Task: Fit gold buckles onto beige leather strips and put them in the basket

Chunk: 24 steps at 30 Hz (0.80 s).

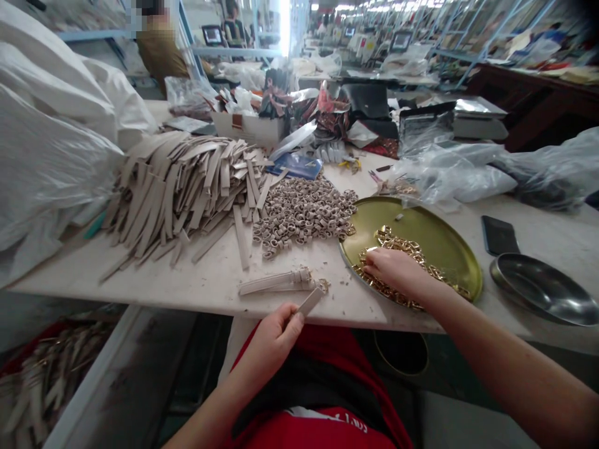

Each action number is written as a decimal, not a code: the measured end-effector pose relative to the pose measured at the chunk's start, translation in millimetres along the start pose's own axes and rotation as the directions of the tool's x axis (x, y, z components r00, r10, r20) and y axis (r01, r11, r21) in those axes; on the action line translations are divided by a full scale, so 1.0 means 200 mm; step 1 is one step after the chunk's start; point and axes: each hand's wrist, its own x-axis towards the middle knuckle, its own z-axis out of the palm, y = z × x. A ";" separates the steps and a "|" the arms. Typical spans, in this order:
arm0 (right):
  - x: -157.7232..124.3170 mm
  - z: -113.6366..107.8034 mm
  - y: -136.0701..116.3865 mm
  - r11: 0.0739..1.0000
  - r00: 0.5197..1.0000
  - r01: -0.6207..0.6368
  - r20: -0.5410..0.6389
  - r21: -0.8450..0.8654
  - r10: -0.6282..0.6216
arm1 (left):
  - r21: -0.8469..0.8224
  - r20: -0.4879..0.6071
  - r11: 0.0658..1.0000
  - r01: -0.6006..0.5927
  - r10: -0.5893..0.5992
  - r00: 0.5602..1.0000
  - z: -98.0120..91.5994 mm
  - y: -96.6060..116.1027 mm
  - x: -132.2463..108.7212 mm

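My left hand [281, 327] is closed on a short beige-grey strap [311, 302], thumb on top, at the table's front edge. Just behind it lies a small stack of straps [269, 284] with gold buckles at their right end. My right hand [390, 267] reaches into a round gold-coloured tray [421, 224], its fingers curled down among many gold metal buckles [433, 272]. Whatever those fingertips pinch is hidden. Left of the tray spreads a heap of small beige-grey loops [304, 209]. Beyond it, to the left, rises a large pile of loose straps [182, 181].
A phone [500, 235] and an oval metal dish [543, 288] lie right of the tray. Clear plastic bags [461, 178] and a scrap-filled box [248, 128] stand behind. A white sack [56, 118] bulges at left. Below, a red crate [28, 343] holds straps.
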 end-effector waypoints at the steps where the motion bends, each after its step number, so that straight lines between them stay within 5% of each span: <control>1: 0.00 -0.01 0.00 1.000 1.000 0.002 0.006 0.007 -0.002 | 0.010 0.004 1.000 -0.009 0.009 1.000 0.00 0.00 -0.02; 9: 0.02 -0.04 0.09 0.981 0.994 0.084 0.056 0.175 -0.095 | 0.022 -0.017 0.997 -0.068 0.068 0.998 0.04 0.01 -0.14; 13: 0.01 -0.06 0.11 0.967 0.997 0.072 -0.016 0.246 -0.071 | -0.023 -0.017 0.998 -0.063 0.063 0.998 0.05 0.01 -0.19; 18: -0.10 -0.11 -0.04 0.906 0.993 0.098 -0.102 0.412 -0.061 | -0.102 -0.050 0.993 -0.067 0.062 0.997 0.06 0.07 -0.18; 20: -0.18 -0.11 -0.17 0.785 0.990 0.141 -0.086 0.604 -0.112 | -0.172 -0.058 0.983 -0.065 0.056 0.997 0.08 0.11 -0.15; 22: -0.25 -0.09 -0.32 0.424 0.983 0.113 -0.038 0.899 -0.181 | -0.224 -0.079 0.971 -0.079 0.063 0.995 0.09 0.14 -0.11; 24: -0.31 -0.07 -0.45 0.088 0.965 -0.001 0.024 0.996 -0.261 | -0.223 -0.110 0.968 -0.115 0.093 0.990 0.09 0.15 -0.09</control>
